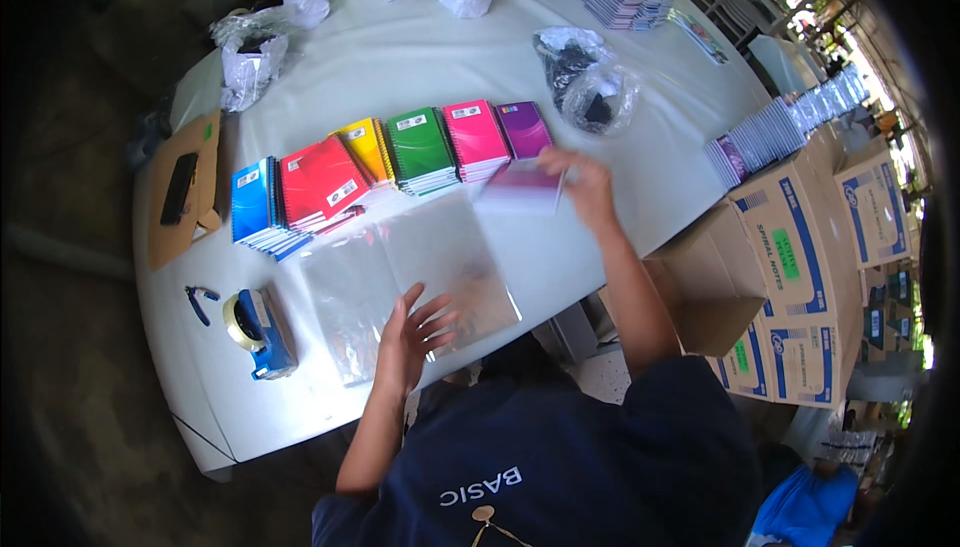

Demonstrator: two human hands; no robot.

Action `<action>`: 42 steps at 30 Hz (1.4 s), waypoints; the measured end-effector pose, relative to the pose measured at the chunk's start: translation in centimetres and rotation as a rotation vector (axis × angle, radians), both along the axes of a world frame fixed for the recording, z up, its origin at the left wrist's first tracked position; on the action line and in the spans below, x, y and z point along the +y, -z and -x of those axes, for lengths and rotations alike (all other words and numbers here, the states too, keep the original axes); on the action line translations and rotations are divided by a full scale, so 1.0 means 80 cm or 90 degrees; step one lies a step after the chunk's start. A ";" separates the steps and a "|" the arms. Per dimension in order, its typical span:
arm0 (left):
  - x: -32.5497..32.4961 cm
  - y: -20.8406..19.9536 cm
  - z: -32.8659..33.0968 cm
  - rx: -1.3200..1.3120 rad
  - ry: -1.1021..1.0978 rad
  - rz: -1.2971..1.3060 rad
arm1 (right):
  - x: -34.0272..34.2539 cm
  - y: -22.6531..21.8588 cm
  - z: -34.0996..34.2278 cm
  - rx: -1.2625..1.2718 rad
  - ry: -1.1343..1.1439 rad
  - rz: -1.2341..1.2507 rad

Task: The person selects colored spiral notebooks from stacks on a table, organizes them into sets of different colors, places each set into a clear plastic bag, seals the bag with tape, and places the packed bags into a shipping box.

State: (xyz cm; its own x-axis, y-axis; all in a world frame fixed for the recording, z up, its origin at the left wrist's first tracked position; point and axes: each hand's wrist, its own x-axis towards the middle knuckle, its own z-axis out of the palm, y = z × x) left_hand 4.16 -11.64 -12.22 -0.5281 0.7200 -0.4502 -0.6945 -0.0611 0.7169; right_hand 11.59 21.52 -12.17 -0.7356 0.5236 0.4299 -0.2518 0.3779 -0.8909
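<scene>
My right hand [587, 185] grips a purple spiral notebook [522, 187], blurred by motion, just in front of the purple stack [524, 128]. My left hand [414, 327] hangs with fingers spread over clear plastic bags [455, 247] laid flat at the table's near edge. Beyond the bags runs a row of spiral notebook stacks: blue [252, 197], red [318, 179], yellow [365, 150], green [418, 142] and pink [474, 131], ending in purple at the right. The upper red notebooks lie tilted and overlap their neighbours.
Left of the bags stand a blue tape dispenser [268, 335] and small dark pliers-like tool [201, 305]. A black phone-like object [180, 189] lies on cardboard [204, 222]. Crumpled plastic [600, 97] sits farther back. Cartons [790, 237] and a notebook row [752, 145] flank the table's right side.
</scene>
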 end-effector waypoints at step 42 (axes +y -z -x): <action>0.323 0.081 0.134 1.422 0.163 0.285 | -0.017 0.128 -0.061 0.049 -0.250 0.936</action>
State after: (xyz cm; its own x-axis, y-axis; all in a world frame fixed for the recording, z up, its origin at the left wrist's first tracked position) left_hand -6.57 14.19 -18.70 -0.1971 0.8862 0.4192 0.9794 0.1973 0.0433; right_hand 16.45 20.16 -22.39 -0.9264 0.2899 -0.2402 -0.1832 -0.9045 -0.3851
